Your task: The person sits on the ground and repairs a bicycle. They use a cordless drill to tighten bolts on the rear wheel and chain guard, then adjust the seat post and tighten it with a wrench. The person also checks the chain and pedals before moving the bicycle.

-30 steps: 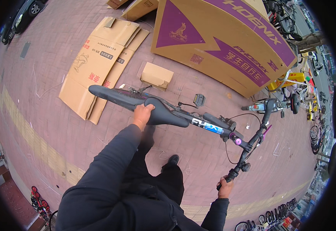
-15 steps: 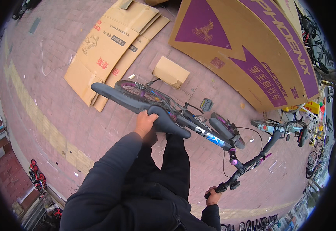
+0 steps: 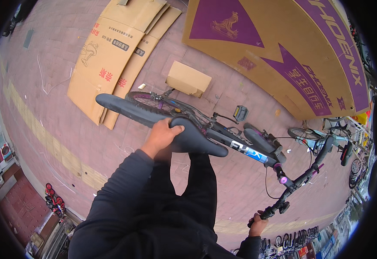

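At centre frame, your left hand (image 3: 161, 136) is clamping its fingers over the black saddle (image 3: 162, 123); toward four o'clock, your right hand (image 3: 257, 223) is wrapping tight round the bicycle's handlebar grip (image 3: 269, 212).

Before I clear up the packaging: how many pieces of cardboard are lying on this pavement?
3 groups: a stack of flattened sheets upper left, a small closed box beside the bicycle, and a huge printed carton upper right. The stack hides its sheet count.

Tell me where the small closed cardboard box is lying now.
In the head view the small cardboard box lies on the paving, upper middle, between the flattened cartons on its left and the big purple-printed carton, just beyond the bicycle's rear wheel.
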The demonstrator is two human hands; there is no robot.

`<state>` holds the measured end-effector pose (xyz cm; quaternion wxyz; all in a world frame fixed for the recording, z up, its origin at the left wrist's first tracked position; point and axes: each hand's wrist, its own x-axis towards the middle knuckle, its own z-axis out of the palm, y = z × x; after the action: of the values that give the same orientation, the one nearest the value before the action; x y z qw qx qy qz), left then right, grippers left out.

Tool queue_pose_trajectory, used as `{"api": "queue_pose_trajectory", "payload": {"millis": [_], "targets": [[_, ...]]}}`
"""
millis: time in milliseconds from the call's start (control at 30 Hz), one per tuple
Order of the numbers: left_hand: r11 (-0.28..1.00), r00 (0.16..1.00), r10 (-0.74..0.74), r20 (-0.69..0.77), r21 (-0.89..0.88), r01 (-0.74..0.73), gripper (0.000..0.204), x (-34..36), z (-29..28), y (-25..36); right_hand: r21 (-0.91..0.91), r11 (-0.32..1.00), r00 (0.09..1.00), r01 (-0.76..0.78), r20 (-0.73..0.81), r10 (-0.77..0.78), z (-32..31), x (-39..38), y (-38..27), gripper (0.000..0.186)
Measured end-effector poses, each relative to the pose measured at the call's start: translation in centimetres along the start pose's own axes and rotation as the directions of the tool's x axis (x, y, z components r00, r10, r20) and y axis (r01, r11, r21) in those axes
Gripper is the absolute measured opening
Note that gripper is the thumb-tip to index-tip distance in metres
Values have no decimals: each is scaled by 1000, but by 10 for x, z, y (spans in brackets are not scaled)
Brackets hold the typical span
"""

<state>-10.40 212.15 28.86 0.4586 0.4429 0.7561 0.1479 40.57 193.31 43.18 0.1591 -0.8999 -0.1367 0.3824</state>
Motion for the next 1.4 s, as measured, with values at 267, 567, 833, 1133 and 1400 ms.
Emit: {"api": "queue_pose_trajectory", "payload": {"millis": [267,567,833,1133,1400], "targets": [[797,997,-69,35,603,34,31,232,-87,-107,-139,990,962,-31,-273,-8,16,-23,3,23],[768,774,-244,584,604,-213,29,328,-24,-234,-156,985,948,-70,-318,17,20,-23,22,15],[133,631,-305,713,688,-713,37,319,-47,-243,-186,982,945,-36,-326,-27,21,-27,27,10],[943,826,-161,540,332,-34,27,319,-40,-219,-137,990,956,-43,-292,1,9,-24,39,14],[903,825,-111,554,403,-149,29,313,-73,-177,-125,988,946,-90,-322,45,23,-28,22,10]]}}
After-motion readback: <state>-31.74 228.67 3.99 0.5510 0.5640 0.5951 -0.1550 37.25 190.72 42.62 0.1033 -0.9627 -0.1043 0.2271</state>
